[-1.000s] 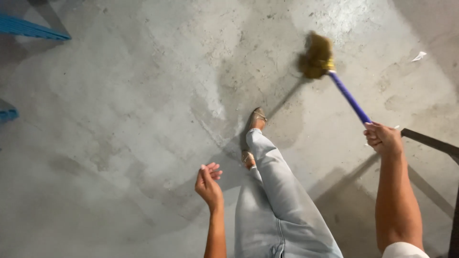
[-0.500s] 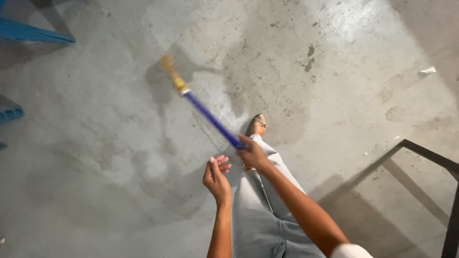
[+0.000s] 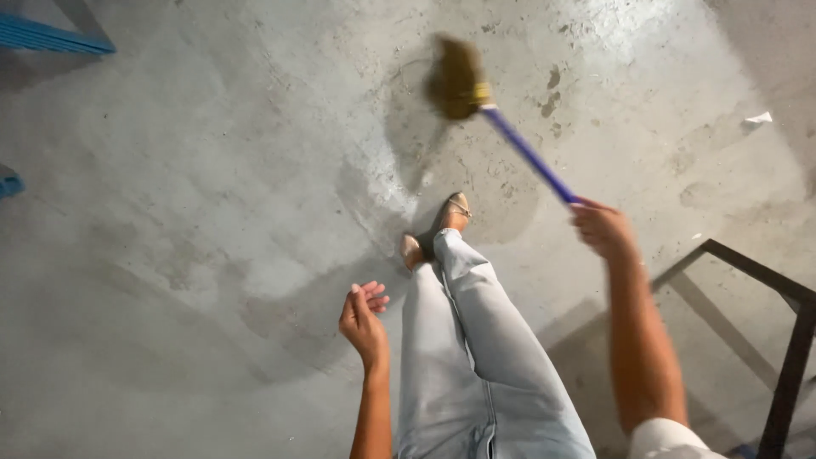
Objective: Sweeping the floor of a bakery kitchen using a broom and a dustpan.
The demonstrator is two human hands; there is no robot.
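My right hand (image 3: 602, 228) is closed on the broom (image 3: 520, 144) handle's end, its blurred bristles out over the stained floor (image 3: 212, 212). My left hand (image 3: 363, 316) hangs loose, holding nothing. I'd judge low, overlapping strokes sweep best.

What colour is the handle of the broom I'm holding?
Blue; the broom handle, gripped by the right hand, shows clearly in the head view.

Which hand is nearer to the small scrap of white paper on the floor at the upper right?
Right. The right hand, gripping the broom, is below-left of the paper scrap; the empty left hand hangs far off, across the legs.
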